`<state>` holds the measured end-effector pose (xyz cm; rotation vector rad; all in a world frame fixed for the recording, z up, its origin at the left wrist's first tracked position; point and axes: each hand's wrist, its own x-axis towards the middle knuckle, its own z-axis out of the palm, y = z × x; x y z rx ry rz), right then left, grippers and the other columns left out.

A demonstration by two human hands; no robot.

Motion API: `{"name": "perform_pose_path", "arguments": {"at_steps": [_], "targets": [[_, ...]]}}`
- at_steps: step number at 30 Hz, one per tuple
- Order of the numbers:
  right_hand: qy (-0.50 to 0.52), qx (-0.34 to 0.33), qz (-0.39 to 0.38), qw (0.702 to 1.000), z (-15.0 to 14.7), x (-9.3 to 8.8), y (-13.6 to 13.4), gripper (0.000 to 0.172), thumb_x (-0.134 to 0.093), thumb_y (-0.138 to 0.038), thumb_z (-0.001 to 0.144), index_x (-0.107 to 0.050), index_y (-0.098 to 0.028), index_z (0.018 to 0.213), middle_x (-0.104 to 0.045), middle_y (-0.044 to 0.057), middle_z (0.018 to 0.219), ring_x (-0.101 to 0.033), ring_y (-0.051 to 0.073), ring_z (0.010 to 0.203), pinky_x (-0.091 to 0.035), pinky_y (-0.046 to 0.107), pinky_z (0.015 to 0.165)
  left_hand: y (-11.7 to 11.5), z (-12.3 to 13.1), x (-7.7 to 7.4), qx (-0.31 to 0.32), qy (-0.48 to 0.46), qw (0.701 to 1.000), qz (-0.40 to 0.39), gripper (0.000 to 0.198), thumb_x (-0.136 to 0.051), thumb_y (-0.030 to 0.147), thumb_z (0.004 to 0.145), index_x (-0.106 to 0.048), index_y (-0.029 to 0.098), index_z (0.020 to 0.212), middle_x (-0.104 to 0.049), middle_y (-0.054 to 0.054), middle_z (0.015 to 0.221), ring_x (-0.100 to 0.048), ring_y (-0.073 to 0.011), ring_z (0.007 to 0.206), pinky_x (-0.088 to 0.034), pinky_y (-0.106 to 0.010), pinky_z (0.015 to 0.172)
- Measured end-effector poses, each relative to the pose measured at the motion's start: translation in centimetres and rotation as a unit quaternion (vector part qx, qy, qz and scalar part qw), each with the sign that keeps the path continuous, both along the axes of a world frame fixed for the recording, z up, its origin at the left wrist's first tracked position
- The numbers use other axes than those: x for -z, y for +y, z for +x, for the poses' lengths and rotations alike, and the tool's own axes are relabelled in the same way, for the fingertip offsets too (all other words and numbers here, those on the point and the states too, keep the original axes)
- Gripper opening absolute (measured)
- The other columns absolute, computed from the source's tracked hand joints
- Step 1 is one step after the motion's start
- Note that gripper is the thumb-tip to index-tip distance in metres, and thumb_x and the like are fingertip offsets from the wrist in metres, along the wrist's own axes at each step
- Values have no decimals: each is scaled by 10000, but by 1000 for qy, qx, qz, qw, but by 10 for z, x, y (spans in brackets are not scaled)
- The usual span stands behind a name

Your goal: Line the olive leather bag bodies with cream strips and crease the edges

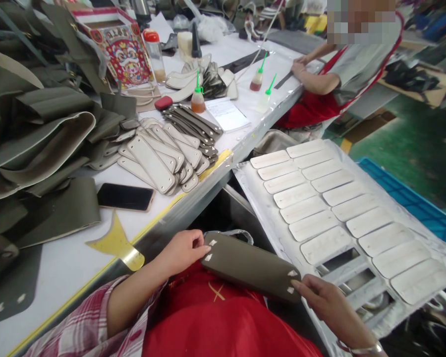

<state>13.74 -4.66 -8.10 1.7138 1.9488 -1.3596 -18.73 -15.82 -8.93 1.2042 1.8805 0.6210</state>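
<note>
My left hand [182, 250] and my right hand [325, 302] hold a long olive-green leather strip [250, 267] by its two ends, just above my red apron. The strip has small pale cut-outs at each end. My left fingers pinch its left end and my right fingers grip its right end. To the right lies a pale sheet [262, 203] carrying rows of cream-coloured strips [321, 220] laid side by side.
A white worktable [70, 263] at left holds a fanned stack of cream strips [159, 158], heaps of olive leather [40, 129], a phone [125, 197], a yellow curved template [119, 243] and glue bottles [198, 99]. A person in a red apron [319, 84] works at the table's far end.
</note>
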Motion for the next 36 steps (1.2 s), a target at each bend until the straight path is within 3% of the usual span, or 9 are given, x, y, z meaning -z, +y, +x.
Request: {"name": "perform_pose_path", "arguments": {"at_steps": [7,11,14,17,20,22,24,31,36], "targets": [[-32,-42,62,997,8,10,1,427,-405,-574,791,-409,-202,582,-398,-45,478,-357,100,448,-265,227,427,-2,4,13,-56,-43,997,0,206,-574,341,687,-424,200,703,-411,76,576,-415,-111,545,-303,-232,522],[-96,-92,125,983,11,-1,4,373,-431,-546,790,-451,-208,631,-481,-22,532,-464,136,504,-335,259,490,-2,6,20,-74,-77,994,3,198,-567,314,701,-404,205,736,-370,84,590,-391,-103,548,-301,-224,521],[-110,-111,221,963,-4,-18,2,322,-474,-529,776,-510,-213,830,-589,25,708,-553,181,594,-415,307,557,-2,6,21,-70,-109,992,-1,198,-565,304,711,-399,206,756,-361,87,587,-378,-101,550,-305,-220,520],[4,-183,315,931,-48,-24,-7,470,-504,-511,782,-471,-190,1124,-594,108,1028,-576,238,912,-457,373,793,-2,4,20,-63,-139,988,2,212,-573,311,714,-399,203,769,-369,87,592,-380,-100,556,-313,-220,523],[121,-329,311,883,-106,-12,-19,770,-619,-550,680,-361,-173,1301,-468,141,1272,-441,286,1153,-378,424,953,-1,1,20,-62,-162,985,0,221,-578,314,710,-404,202,790,-374,88,592,-388,-99,551,-322,-218,518],[144,-358,300,873,-137,1,-26,907,-682,-579,589,-350,-143,1312,-442,160,1299,-397,308,1186,-322,452,997,0,0,19,-58,-161,985,1,220,-580,299,703,-406,201,795,-382,88,590,-391,-97,544,-327,-218,517],[146,-352,299,875,-155,12,-30,934,-706,-574,550,-372,-118,1293,-457,172,1276,-394,319,1172,-292,465,1003,0,-1,18,-57,-153,987,4,211,-579,280,696,-408,199,791,-392,87,590,-392,-95,541,-330,-219,520],[140,-310,305,890,-168,20,-35,675,-643,-420,617,-454,-97,1179,-536,154,1120,-469,289,1025,-323,428,925,2,-1,24,-46,-142,989,24,212,-578,240,685,-409,202,807,-376,89,594,-374,-90,544,-323,-211,510],[149,-346,291,879,-148,12,-28,879,-671,-556,577,-385,-104,1275,-480,162,1239,-419,306,1130,-257,454,1005,3,-7,23,-9,-86,996,12,253,-596,306,703,-420,204,853,-414,93,577,-430,-98,531,-359,-226,523]]}}
